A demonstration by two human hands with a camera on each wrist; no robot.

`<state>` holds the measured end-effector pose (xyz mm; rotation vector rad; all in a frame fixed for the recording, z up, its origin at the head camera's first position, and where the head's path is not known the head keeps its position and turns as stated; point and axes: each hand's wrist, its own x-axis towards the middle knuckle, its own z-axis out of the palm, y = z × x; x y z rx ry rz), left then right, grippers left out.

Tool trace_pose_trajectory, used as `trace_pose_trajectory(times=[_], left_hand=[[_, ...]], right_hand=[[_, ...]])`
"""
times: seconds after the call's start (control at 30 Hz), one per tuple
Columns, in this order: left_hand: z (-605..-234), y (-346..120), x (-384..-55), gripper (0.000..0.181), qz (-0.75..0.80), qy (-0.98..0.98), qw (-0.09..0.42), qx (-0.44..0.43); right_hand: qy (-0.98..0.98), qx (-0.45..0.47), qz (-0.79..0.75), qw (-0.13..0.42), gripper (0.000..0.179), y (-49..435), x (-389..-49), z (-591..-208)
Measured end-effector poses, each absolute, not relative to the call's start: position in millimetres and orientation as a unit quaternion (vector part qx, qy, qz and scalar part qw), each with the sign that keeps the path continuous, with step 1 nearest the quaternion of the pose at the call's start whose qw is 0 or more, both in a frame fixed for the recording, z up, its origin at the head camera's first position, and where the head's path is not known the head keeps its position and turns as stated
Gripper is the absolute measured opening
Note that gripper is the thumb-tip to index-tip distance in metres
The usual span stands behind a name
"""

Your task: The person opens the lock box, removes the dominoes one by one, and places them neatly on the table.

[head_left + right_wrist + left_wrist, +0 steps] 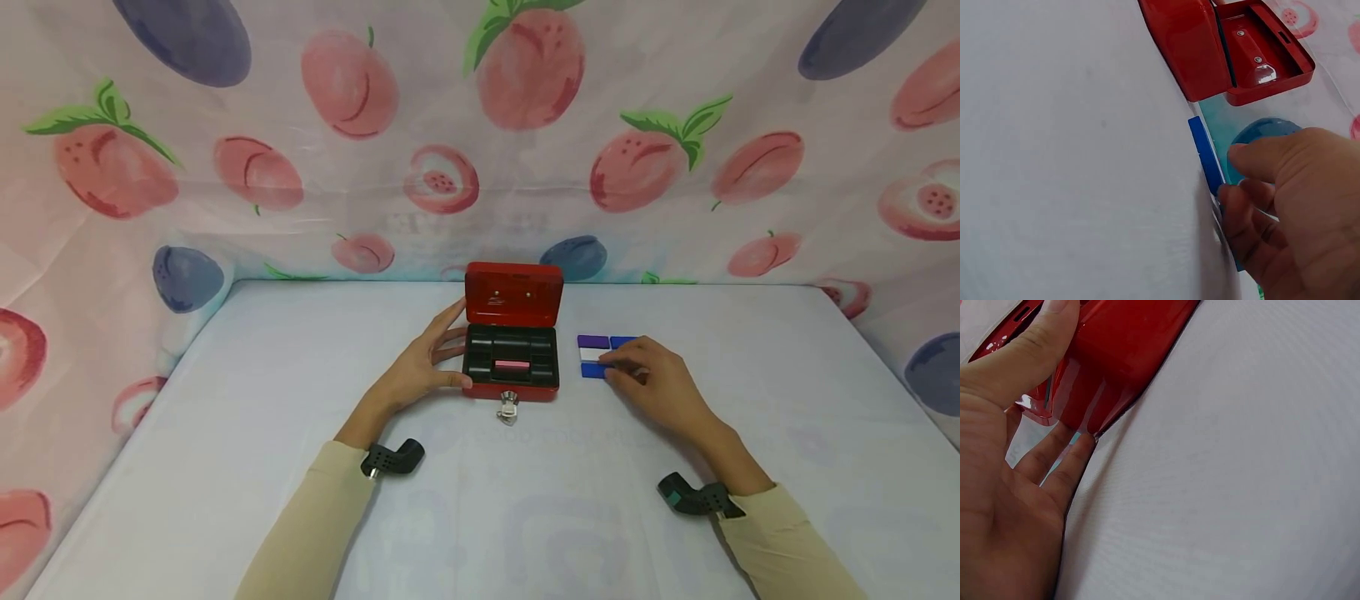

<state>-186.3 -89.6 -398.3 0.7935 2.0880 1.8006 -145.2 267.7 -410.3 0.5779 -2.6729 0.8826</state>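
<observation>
A red cash box (511, 392) stands with its lid (513, 294) up, showing a black compartmented tray (480, 354). A small pink block (512, 364) lies in the tray's middle compartment. My left hand (416, 367) rests against the box's left side, with extended fingers along the side and lid and the thumb at the front corner. To the right of the box, my right hand (660, 387) reaches over a group of small flat rectangular blocks: purple (593, 342), white (591, 355) and blue (592, 370). Its fingertips touch them, and the thumb is apart from the index finger.
Keys (507, 408) hang from the lock at the box's front. Another blue block (622, 341) is partly hidden by the right hand. Behind the white table (225, 500) hangs a fruit-print cloth (450, 108). A black device (393, 458) sits on each wrist.
</observation>
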Motion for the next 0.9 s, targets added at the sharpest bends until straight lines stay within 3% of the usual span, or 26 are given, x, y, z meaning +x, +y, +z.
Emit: trace_pose_trajectory(times=[0.3, 0.9], left_hand=[[-396.9, -89.2, -185.6, 0.105, 0.624, 0.718, 0.133, 0.277], [-422.5, -91.5, -198.9, 0.109, 0.613, 0.730, 0.115, 0.278]], right_hand=[[-0.905, 0.218, 0.316, 0.185, 0.021, 255.0, -146.8, -396.8], [-0.883, 0.258, 0.343, 0.188, 0.023, 221.7, -154.9, -377.4]])
